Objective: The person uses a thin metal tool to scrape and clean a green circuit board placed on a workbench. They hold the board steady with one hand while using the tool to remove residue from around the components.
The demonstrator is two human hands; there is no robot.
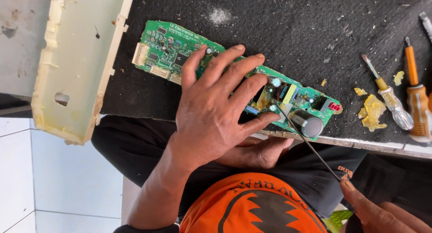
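The left hand (216, 111) lies spread, pressing a green circuit board (166, 51); the right hand (382, 212) seemingly pinches a thin probe (310, 147).

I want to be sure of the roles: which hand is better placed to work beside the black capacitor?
Right. The right hand pinches a thin rod whose tip reaches the green board there; the left hand lies flat on it.

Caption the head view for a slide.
Left hand presses a green circuit board while right hand pokes it with a thin probe.
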